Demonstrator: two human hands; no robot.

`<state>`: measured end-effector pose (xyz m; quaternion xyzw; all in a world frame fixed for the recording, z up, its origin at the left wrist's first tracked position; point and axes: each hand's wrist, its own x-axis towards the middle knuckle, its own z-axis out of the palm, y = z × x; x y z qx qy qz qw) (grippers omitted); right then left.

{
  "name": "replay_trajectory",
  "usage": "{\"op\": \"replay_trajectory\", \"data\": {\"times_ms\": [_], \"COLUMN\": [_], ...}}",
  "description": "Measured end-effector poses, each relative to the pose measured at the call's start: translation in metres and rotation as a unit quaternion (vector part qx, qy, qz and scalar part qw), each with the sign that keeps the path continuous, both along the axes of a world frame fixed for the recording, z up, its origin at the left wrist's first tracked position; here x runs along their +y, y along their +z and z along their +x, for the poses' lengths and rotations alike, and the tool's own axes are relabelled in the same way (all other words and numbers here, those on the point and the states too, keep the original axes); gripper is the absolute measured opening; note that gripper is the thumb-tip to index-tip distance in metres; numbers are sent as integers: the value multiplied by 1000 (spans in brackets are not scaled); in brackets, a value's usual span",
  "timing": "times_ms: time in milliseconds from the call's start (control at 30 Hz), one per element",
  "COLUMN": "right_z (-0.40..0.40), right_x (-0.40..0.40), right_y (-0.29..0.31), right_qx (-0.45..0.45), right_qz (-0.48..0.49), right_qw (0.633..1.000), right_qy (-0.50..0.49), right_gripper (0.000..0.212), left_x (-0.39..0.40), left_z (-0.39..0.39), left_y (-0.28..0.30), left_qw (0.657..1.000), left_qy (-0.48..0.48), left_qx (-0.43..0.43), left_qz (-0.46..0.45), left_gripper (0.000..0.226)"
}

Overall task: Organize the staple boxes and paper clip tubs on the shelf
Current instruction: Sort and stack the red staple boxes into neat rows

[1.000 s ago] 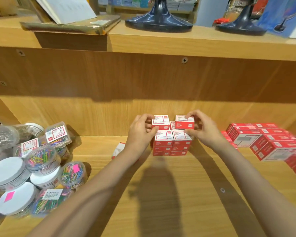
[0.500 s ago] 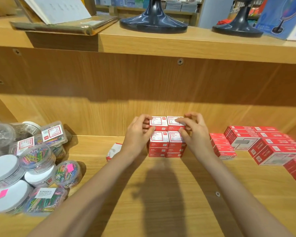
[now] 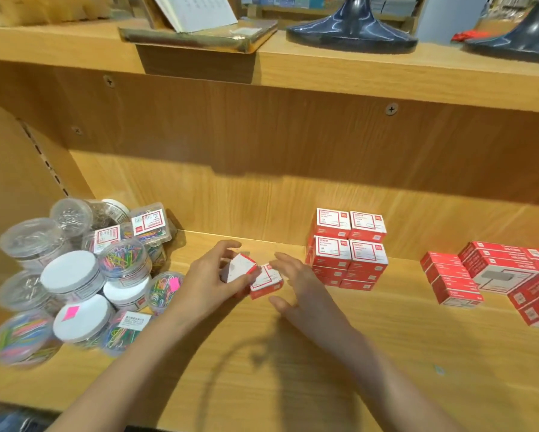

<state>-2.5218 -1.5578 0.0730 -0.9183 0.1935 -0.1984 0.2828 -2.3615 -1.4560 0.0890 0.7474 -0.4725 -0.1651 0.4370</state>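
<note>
My left hand [image 3: 212, 277] grips a small red-and-white box [image 3: 239, 267], tilted, just above the wooden shelf [image 3: 293, 369]. A second small red box [image 3: 266, 282] lies beside it. My right hand [image 3: 296, 282] hovers by that box with fingers spread, touching or almost touching it. A tidy stack of red boxes [image 3: 349, 247] stands to the right against the back wall. Clear paper clip tubs [image 3: 75, 275] with white lids and coloured clips are heaped at the left.
Longer red staple boxes [image 3: 486, 275] are piled loosely at the right end. The upper shelf [image 3: 324, 70] overhangs the space and carries an open book and two dark stand bases. The side panel [image 3: 12, 182] closes the left.
Both hands left the stack and moved left and down. My left hand has taken up a loose box. The view has shifted left.
</note>
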Motion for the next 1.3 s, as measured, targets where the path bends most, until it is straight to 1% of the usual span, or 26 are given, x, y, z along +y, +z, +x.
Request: {"op": "replay_trajectory", "data": {"times_ms": [67,167,200,267,300,400,433,467,533,600,667,700,733,833,900,933,967,1033,1067,1100,1133,1167,1200,1233,1267,1300], "right_z": [15,17,12,-4,-13,-37,-44,-49,-56,-58,-57,-56,-57,-58,-60,-60,-60,-61,-62,-63,-65,-66,-67,-68,-68,-67], "right_x": [2,2,1,-2,-4,-8,-8,-8,-6,-3,0,1,1,1,0,0,0,-1,-1,-2,-3,-3,-4,-4,-4,-4], "right_y": [-3,-8,-8,-6,-4,2,3,3,5,3,2,1,-1,-2,-2,-2,-2,-4,-6,-7,-8,-10,-11,-11,-10,-8], "right_qx": [9,19,22,22,22,51,59,65,60,47,42,43,41,44,43,42,41,42,41,36,30,22,13,4,-9,-25], "right_qz": [-6,-41,-36,-28,-27,-35,-40,-44,-57,-67,-57,-55,-58,-56,-51,-48,-43,-28,-18,-7,3,11,19,33,54,83], "right_qw": [1000,999,999,999,999,997,997,996,995,996,997,997,997,997,997,997,997,998,998,998,998,998,997,996,994,990], "right_qy": [-13,-29,-33,-34,-36,-41,-40,-42,-48,-37,-32,-31,-31,-41,-43,-43,-45,-47,-49,-53,-59,-66,-75,-86,-98,-109], "right_gripper": [54,44,44,48,50,55,55,55,53,52,50,49,49,44,43,42,43,45,46,48,49,49,49,47,45,44], "left_x": [7,14,14,13,13,12,12,12,9,4,1,-1,-3,-11,-17,-19,-20,-20,-19,-17,-15,-12,-9,-8,-7,-7], "left_z": [3,2,3,4,4,3,1,0,1,1,-2,-5,-6,-4,-4,-5,-5,-4,-2,1,4,6,6,7,6,5], "left_y": [0,2,0,-5,-7,-17,-19,-20,-20,-16,-8,-4,-3,-2,0,1,1,1,0,0,-3,-4,-6,-10,-12,-12], "left_qw": [1000,998,997,993,990,970,965,965,975,983,982,980,981,988,992,991,985,961,958,966,972,968,957,949,949,954], "left_qy": [-16,-64,-82,-117,-131,-168,-173,-171,-152,-148,-172,-180,-173,-87,-50,-39,-25,11,7,-28,-88,-154,-203,-229,-235,-235], "left_qx": [-4,-11,-8,-8,-31,-157,-177,-179,-149,-89,-16,9,8,-95,-84,-91,-132,-236,-248,-220,-171,-145,-151,-166,-169,-152], "left_qz": [-2,8,12,21,30,74,83,84,69,65,79,86,88,80,80,92,111,143,141,137,134,134,140,139,128,111], "left_gripper": [49,45,42,43,47,59,59,57,52,48,30,26,26,30,25,26,28,31,32,34,39,48,56,58,55,51]}}
